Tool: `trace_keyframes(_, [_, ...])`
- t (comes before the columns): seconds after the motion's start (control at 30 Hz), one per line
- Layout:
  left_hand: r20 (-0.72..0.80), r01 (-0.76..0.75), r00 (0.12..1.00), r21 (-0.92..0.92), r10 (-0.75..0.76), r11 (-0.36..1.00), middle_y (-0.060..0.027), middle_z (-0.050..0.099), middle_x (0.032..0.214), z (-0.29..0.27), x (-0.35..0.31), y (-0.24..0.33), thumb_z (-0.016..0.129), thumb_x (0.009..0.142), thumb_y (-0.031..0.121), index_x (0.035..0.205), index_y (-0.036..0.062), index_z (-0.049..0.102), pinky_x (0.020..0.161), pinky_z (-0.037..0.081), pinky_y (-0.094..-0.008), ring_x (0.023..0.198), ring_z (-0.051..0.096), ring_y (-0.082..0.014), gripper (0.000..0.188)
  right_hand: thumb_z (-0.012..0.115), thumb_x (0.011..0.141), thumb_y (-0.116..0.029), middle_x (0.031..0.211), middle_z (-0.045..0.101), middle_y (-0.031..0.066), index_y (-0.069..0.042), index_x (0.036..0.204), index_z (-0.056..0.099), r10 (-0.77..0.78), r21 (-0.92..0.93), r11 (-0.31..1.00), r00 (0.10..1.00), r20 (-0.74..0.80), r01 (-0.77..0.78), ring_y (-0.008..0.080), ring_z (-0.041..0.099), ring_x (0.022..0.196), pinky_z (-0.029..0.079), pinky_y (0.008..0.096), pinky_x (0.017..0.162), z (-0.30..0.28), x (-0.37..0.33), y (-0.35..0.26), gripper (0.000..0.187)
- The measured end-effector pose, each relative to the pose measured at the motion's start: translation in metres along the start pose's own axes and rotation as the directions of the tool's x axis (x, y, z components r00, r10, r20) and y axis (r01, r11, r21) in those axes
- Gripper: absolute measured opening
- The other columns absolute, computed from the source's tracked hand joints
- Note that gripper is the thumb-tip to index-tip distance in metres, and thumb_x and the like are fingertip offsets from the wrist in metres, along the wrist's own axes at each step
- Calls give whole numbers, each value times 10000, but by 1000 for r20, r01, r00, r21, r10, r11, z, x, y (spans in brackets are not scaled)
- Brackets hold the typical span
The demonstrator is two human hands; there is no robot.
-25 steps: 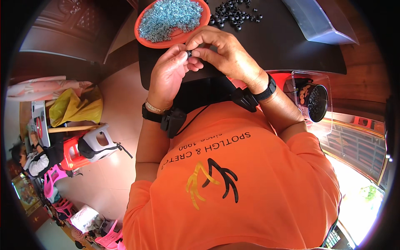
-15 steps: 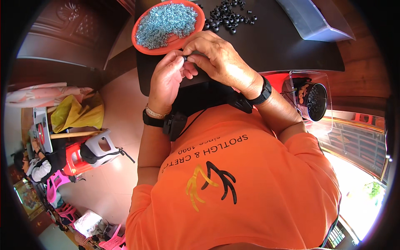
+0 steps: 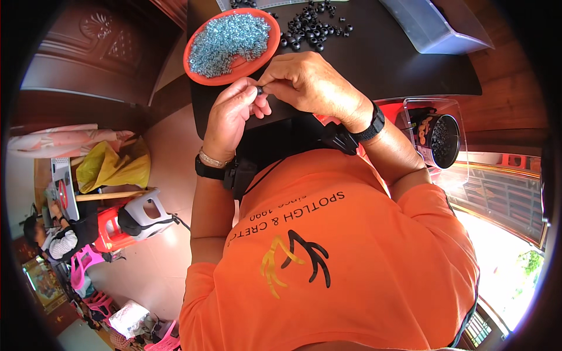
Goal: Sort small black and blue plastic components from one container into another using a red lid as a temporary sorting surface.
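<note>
My left hand (image 3: pixel 233 111) pinches a small black rounded piece (image 3: pixel 260 90) between thumb and forefinger, its other fingers curled below. My right hand (image 3: pixel 313 85) meets it from the right, thumb and forefinger pinched together at the top of that piece. Whatever sits between the right fingertips is too small to make out. Just beyond both hands stands a round orange dish (image 3: pixel 273 42) heaped with small shiny silvery pieces (image 3: pixel 231 44). To its right, many loose black pieces (image 3: pixel 313 26) of a similar rounded kind lie spread on the dark table (image 3: pixel 374 70).
A translucent plastic bin (image 3: pixel 433 35) lies at the table's far right. Below the right edge, a clear box (image 3: pixel 464 126) holds a dark tub (image 3: pixel 444 140) of black pieces. On the left are a grey-and-red stool (image 3: pixel 140 216), a yellow cloth (image 3: pixel 114 167) and another person (image 3: pixel 55 237).
Both hands have come slightly lower in the picture, still together at the fingertips. The right hand's back has turned a little and the black piece shows more clearly.
</note>
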State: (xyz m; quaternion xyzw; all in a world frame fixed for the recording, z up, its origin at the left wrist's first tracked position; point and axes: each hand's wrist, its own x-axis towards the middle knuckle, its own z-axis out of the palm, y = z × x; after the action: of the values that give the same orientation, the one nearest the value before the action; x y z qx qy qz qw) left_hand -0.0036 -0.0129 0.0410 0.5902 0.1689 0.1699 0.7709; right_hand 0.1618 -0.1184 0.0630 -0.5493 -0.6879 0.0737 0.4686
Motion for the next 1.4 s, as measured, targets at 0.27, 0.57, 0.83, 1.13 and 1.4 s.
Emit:
trace_keyframes(0.27, [-26, 25, 999, -68, -27, 997, -51, 555, 832, -1, 6, 0, 469, 949, 243, 954, -2, 550, 666, 421, -247, 732, 573, -146, 258, 616, 763, -14, 799, 614, 117, -14, 860, 590, -50, -113, 993, 997, -53, 44, 307, 610, 770, 503, 371, 670, 7, 1, 8, 100])
trace_keyframes(0.57, [2, -31, 999, -175, 32, 984, -56, 552, 835, -14, 9, -6, 446, 954, 228, 950, 5, 545, 674, 417, -278, 732, 570, -185, 244, 600, 785, -37, 809, 617, 140, -34, 897, 597, -137, -264, 958, 987, -87, 110, 333, 614, 792, 499, 396, 687, -4, 24, 18, 113])
trace_keyframes(0.83, [-89, -136, 990, -450, 107, 883, -76, 542, 884, -21, -1, -20, 439, 956, 210, 977, 2, 541, 736, 427, -318, 823, 568, -224, 233, 587, 794, -137, 800, 634, 177, -13, 815, 618, -123, -338, 934, 992, 10, 119, 367, 615, 754, 502, 420, 662, -4, 82, 22, 130])
trace_keyframes(1.13, [-103, -200, 980, -460, 172, 865, -78, 552, 912, -22, -3, -25, 431, 960, 198, 1010, -4, 542, 764, 427, -327, 852, 575, -233, 236, 621, 792, -151, 829, 653, 113, -67, 854, 673, 33, -418, 899, 929, 368, 133, 305, 634, 776, 497, 391, 693, 3, 90, 56, 117])
trace_keyframes(1.4, [-72, -203, 979, -470, 192, 859, -76, 560, 896, -23, 1, -24, 442, 959, 207, 987, -7, 554, 757, 428, -325, 834, 586, -235, 243, 640, 781, -228, 813, 639, 106, -70, 802, 665, 6, -472, 860, 921, 389, 193, 304, 629, 788, 500, 397, 697, 16, 96, 55, 161])
